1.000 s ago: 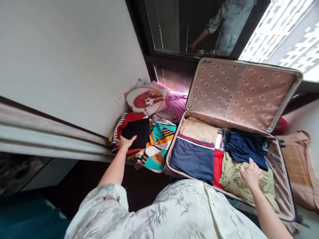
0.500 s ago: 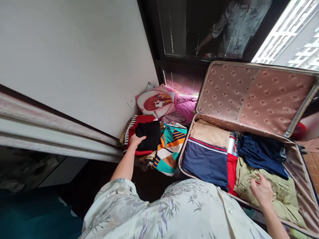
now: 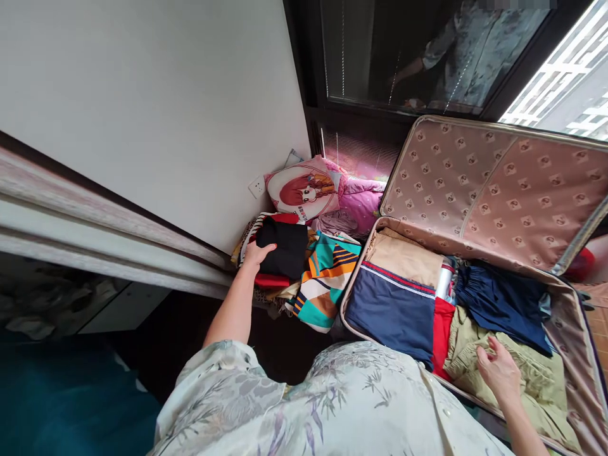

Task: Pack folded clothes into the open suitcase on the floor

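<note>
My left hand (image 3: 255,254) grips the near edge of a folded black garment (image 3: 285,248) that lies on a red one atop a pile of clothes by the wall. My right hand (image 3: 498,373) rests with fingers spread on an olive garment (image 3: 527,373) inside the open suitcase (image 3: 349,297). The suitcase also holds a navy folded piece with a red and white stripe (image 3: 392,307), a tan garment (image 3: 403,256), a red item (image 3: 443,332) and dark blue clothing (image 3: 503,304).
A striped teal and orange cloth (image 3: 320,278) lies between the pile and the suitcase. A cartoon cushion (image 3: 304,190) and pink bedding (image 3: 358,202) sit against the wall under a dark window. The suitcase lid (image 3: 498,190) stands up. Something dark teal fills the lower left.
The view has shifted left. My left hand has closed on the black garment and lifted its edge slightly. My right hand has stayed on the olive garment.
</note>
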`<action>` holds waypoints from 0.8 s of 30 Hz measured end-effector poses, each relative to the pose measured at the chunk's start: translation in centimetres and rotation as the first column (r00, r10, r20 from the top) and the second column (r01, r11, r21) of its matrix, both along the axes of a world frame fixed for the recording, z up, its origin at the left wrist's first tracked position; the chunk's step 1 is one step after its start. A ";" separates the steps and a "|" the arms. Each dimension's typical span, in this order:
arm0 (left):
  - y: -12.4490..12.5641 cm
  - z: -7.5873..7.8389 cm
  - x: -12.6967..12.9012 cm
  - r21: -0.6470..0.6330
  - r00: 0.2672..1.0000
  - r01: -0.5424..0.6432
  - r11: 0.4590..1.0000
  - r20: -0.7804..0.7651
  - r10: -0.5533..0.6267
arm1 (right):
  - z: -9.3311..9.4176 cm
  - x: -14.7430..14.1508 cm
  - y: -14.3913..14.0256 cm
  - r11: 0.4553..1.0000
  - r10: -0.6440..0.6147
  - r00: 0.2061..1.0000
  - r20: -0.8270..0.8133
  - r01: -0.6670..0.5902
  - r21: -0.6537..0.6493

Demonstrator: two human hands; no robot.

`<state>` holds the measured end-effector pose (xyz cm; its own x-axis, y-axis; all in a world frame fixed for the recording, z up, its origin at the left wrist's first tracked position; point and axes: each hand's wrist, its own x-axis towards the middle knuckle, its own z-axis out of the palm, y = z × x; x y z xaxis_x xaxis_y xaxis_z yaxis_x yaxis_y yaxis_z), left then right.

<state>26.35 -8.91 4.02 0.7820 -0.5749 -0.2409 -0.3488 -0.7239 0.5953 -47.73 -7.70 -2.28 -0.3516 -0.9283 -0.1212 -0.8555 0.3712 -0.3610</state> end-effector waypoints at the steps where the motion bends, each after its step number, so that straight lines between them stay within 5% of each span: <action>1: -0.1 0.3 -0.2 0.005 0.999 0.032 0.999 0.016 -0.032 | 0.0 0.0 0.0 1.000 0.004 1.000 -0.002 -0.004 0.008; 4: -0.1 0.7 -1.8 0.128 0.978 0.084 0.988 0.180 -0.106 | -0.3 0.1 -0.2 0.999 0.020 1.000 0.010 -0.021 0.027; 8: 0.5 0.1 -5.3 0.226 0.839 0.188 0.956 0.468 -0.276 | -1.2 0.5 -0.6 1.000 0.031 0.999 0.036 -0.031 0.002; 15: 1.9 -1.5 -9.4 0.290 0.740 0.386 0.876 0.469 -0.482 | -1.6 1.0 -1.5 0.996 0.071 0.996 0.060 -0.074 0.054; 24: 2.3 -1.6 -11.2 0.190 0.743 0.292 0.937 0.572 -0.348 | -2.5 1.0 -1.8 0.985 0.156 0.984 0.087 -0.161 0.061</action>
<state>15.13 -6.62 2.38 0.5583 -0.8168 0.1453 -0.8290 -0.5421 0.1378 -46.72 -9.51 -4.74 -0.1870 -0.9602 -0.2076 -0.8742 0.2590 -0.4107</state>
